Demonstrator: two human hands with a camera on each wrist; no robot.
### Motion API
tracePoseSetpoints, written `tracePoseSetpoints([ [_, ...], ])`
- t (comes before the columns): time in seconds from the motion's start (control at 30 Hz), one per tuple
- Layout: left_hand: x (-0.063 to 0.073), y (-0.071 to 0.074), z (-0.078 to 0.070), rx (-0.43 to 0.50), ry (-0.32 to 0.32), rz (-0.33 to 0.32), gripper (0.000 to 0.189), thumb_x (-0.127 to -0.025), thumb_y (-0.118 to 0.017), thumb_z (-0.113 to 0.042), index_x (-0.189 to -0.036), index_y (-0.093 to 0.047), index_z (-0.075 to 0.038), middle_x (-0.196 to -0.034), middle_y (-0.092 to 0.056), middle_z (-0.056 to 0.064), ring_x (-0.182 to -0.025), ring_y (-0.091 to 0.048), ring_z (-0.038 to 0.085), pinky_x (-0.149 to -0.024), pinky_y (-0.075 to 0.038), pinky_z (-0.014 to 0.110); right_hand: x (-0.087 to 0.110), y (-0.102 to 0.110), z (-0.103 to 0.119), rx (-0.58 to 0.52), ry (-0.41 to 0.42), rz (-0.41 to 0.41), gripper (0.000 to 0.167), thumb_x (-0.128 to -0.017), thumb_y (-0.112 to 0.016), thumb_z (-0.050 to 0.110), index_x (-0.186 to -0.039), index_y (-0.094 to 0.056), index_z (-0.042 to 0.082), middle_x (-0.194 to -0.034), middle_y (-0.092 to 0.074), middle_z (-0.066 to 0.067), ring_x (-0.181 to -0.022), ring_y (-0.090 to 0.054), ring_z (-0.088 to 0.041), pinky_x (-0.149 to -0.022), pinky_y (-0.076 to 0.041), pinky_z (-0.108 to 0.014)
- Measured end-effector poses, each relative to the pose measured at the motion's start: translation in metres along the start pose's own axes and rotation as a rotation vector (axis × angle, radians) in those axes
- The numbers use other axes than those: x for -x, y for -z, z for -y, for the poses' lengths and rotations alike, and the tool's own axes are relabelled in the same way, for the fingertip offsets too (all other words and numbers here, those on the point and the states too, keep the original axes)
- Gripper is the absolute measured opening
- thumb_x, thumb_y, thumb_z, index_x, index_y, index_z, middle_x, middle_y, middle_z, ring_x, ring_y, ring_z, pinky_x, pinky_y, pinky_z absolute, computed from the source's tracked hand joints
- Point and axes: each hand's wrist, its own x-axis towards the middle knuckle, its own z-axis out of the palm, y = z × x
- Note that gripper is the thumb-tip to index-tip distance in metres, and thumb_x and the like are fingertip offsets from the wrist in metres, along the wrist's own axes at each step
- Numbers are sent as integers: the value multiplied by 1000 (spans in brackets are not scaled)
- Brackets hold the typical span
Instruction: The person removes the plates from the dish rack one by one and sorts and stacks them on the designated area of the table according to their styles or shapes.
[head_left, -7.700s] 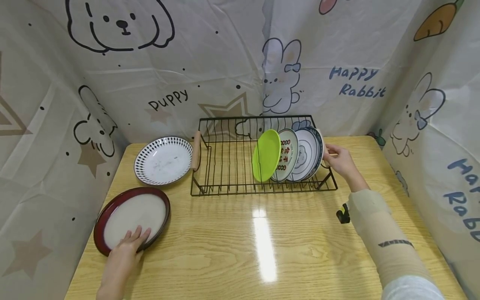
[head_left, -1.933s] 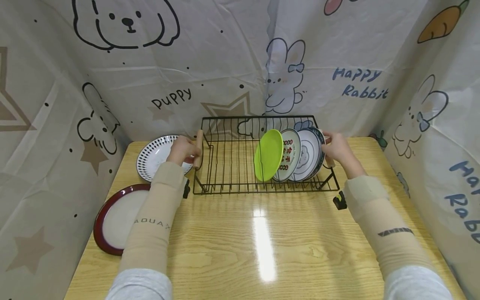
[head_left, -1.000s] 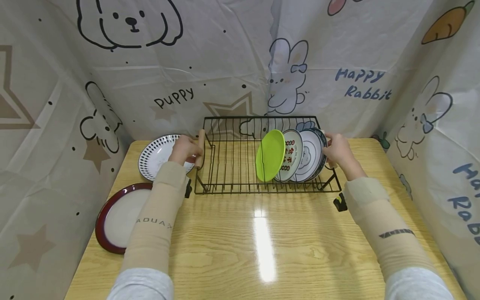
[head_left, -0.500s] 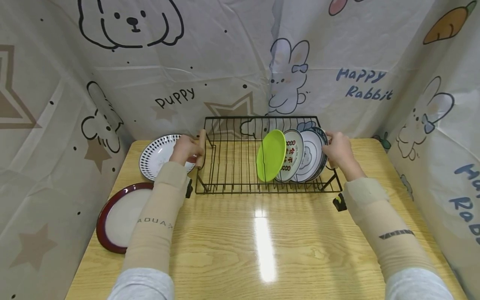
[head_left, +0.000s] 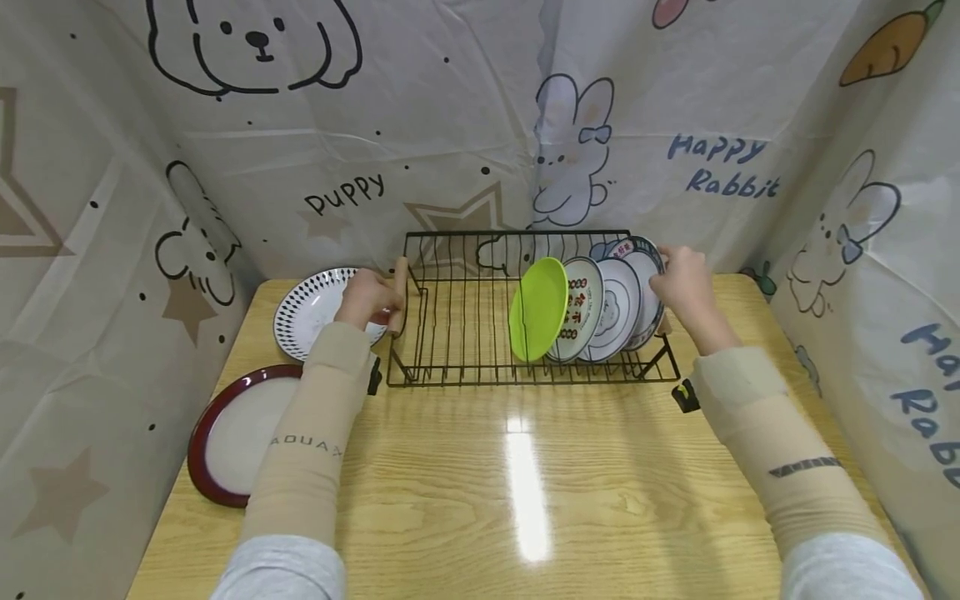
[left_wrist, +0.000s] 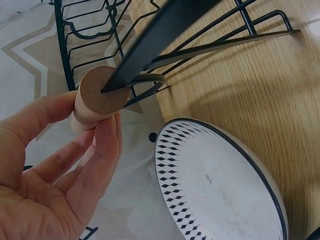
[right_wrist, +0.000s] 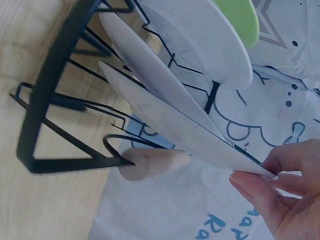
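Observation:
My left hand (head_left: 369, 297) grips the wooden handle (left_wrist: 97, 102) at the left end of a black wire dish rack (head_left: 517, 232). At the other end, my right hand (head_left: 686, 283) pinches the upper rim of the rightmost plate (head_left: 651, 287), white with a dark patterned border. In the right wrist view thumb and fingers hold that plate (right_wrist: 180, 125) at its edge, tilted, its lower part still within the rack. Left of it stand a grey-ringed white plate (head_left: 621, 308), a plate with red markings (head_left: 582, 304) and a lime-green plate (head_left: 538, 308).
A white dish with a diamond-patterned rim (head_left: 309, 312) lies left of the rack. Nearer sits a red-rimmed plate (head_left: 240, 442), partly hidden by the left forearm. Printed cloth (head_left: 450, 125) walls the wooden table (head_left: 450, 500) behind and at both sides.
Earlier my left hand touched the red-rimmed plate; since then it has moved to the rack's handle. Within the last half second my right hand has drawn the rightmost plate up and rightward.

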Motion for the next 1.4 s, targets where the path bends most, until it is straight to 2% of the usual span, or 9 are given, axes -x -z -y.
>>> tracePoseSetpoints([
  [0.13,-2,1,1,15,2,10,33,-81,-58,0,-111,-51,10,-103,-50,19,-77,-63,28,-69,-57,33,0,8,3,24,13,-29,56,-66,-46,-10,-122,-50,-12,-77,-61,-30,-37,-33,-13,-34,-27,-23],
  [0.27,-1,1,1,14,1,9,32,-81,-58,0,-110,-50,11,-103,-50,20,-77,-63,28,-68,-57,34,1,16,4,46,33,-74,56,-67,-46,-9,-122,-52,-10,-71,-61,-27,-37,-32,-13,-36,-26,-24],
  [0.37,-1,1,1,10,-3,7,31,-82,-59,-1,-109,-51,11,-104,-50,20,-79,-63,29,-69,-57,34,3,24,7,48,23,-95,55,-70,-46,-9,-125,-50,-8,-75,-63,-28,-40,-39,-19,-47,-38,-34],
  [0.53,1,1,0,4,-1,3,30,-82,-59,-1,-109,-53,10,-106,-51,22,-82,-63,32,-69,-57,36,6,40,8,26,-5,-136,52,-76,-45,-8,-128,-49,-4,-103,-58,-34,-73,-61,-42,-77,-48,-54],
  [0.63,2,0,-2,6,0,8,32,-81,-59,-1,-110,-51,11,-107,-50,23,-83,-64,33,-70,-57,37,8,46,6,10,-7,-202,50,-78,-45,-7,-128,-50,-1,-105,-58,-33,-83,-60,-45,-71,-51,-55],
  [0.8,2,0,-3,6,18,13,36,-82,-59,-1,-115,-50,9,-111,-50,24,-86,-63,34,-75,-56,39,8,52,-1,-63,-22,-347,51,-80,-46,-7,-129,-52,7,-105,-62,-27,-78,-60,-36,-62,-54,-32],
  [0.97,1,0,-3,2,19,9,41,-82,-59,-1,-120,-46,9,-113,-49,24,-89,-62,36,-76,-55,40,7,51,-14,-172,-70,-509,50,-82,-47,-7,-128,-53,13,-110,-63,-17,-71,-52,-7,-57,-38,-4],
  [1.13,1,1,-3,2,12,4,43,-81,-59,1,-120,-45,8,-114,-49,23,-89,-62,36,-71,-56,38,4,45,-29,-292,-111,-651,49,-84,-47,-7,-125,-56,18,-109,-65,-11,-62,-41,8,-56,-35,-5],
  [1.4,2,1,-4,-7,22,-1,39,-81,-59,2,-117,-45,8,-112,-49,23,-88,-62,36,-75,-56,40,4,34,-62,-522,-198,-759,49,-84,-45,-9,-119,-62,20,-99,-66,-1,-53,-37,4,-46,-29,-4],
])
